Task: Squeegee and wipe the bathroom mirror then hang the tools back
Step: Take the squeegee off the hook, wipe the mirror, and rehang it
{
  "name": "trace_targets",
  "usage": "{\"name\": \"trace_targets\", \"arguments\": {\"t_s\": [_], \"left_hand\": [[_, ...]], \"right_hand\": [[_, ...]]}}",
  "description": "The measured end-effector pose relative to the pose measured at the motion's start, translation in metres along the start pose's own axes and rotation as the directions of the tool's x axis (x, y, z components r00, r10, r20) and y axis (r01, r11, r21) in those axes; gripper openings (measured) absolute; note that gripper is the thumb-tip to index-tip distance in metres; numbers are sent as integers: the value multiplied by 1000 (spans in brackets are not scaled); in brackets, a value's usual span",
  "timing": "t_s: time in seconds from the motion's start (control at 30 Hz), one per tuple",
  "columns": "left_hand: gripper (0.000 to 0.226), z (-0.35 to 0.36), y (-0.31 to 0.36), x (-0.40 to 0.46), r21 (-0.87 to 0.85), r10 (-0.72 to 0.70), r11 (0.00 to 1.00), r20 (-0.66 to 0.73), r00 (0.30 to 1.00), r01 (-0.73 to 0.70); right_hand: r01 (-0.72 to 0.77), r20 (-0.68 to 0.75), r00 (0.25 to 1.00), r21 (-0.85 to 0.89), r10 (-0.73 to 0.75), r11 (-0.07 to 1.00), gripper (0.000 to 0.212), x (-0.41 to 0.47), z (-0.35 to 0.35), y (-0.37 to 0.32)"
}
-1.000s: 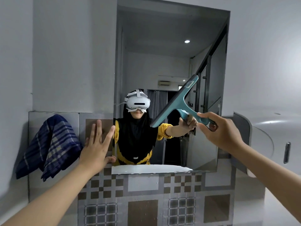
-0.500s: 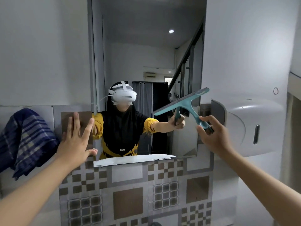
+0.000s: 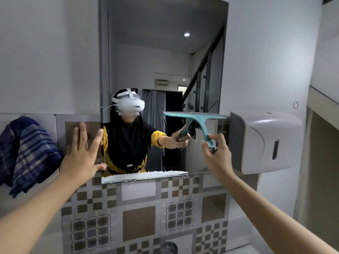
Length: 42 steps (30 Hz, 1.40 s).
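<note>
Since half a second ago the squeegee (image 3: 194,119) has swung from a slant to pretty much level, blade running straight across the right part of the mirror (image 3: 165,70) at about mid-height, its right tip reaching the mirror's right edge.

Only one view, the head cam. Right hand (image 3: 216,154) is pinched around the lower end of the teal handle, thumb on the near side and fingers curled behind it, arm stretched out from the lower right. Left hand (image 3: 83,153) is flat and spread wide, fingers fanned, palm pressed on the brown tile just left of the mirror with the thumb right at the mirror's lower left corner. It holds nothing.

Blue plaid cloth (image 3: 25,153) hangs on the wall at far left, apart from the left hand. White dispenser (image 3: 264,142) is mounted just right of the mirror, close to the blade's right end. Patterned checker tiles (image 3: 139,208) cover the wall under the mirror, and a whitish strip runs along the mirror's bottom edge. The reflection shows the person wearing a white headset (image 3: 130,104).
</note>
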<state>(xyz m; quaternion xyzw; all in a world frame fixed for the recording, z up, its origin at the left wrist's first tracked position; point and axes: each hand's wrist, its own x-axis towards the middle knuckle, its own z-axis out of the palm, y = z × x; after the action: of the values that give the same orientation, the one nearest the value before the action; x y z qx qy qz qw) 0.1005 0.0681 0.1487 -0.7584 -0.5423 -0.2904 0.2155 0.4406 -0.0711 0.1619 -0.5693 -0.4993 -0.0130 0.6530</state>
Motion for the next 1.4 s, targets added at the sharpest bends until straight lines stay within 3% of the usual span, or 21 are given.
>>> {"name": "trace_targets", "arguments": {"t_s": [0.23, 0.37, 0.5, 0.8, 1.03, 1.23, 1.4], "left_hand": [[121, -2, 1, -1, -16, 12, 1000, 24, 1000, -11], [111, 7, -4, -13, -67, 87, 993, -77, 993, -93], [112, 18, -13, -29, -39, 154, 987, -100, 983, -159], [116, 34, -17, -42, -61, 172, 981, -167, 971, -184], [104, 48, -22, -42, -147, 181, 967, -185, 966, -210], [88, 57, -26, -47, -205, 188, 953, -177, 966, -223], [83, 60, -27, -48, -216, 197, 947, -191, 962, -237]], "right_hand": [[-243, -73, 961, 246, 268, 938, 19, -22, 76, -47], [-358, -9, 915, 443, 404, 822, 19, -39, 110, -84], [-383, 98, 915, 513, 391, 768, 21, -62, 140, -115], [-225, 124, 973, 371, 193, 901, 27, -107, 193, -131], [72, 168, 981, 129, -94, 989, 24, -116, 173, -89], [362, 242, 912, -100, -331, 927, 37, -85, 126, -57], [483, 253, 871, -283, -421, 829, 34, -54, 95, -36]]}}
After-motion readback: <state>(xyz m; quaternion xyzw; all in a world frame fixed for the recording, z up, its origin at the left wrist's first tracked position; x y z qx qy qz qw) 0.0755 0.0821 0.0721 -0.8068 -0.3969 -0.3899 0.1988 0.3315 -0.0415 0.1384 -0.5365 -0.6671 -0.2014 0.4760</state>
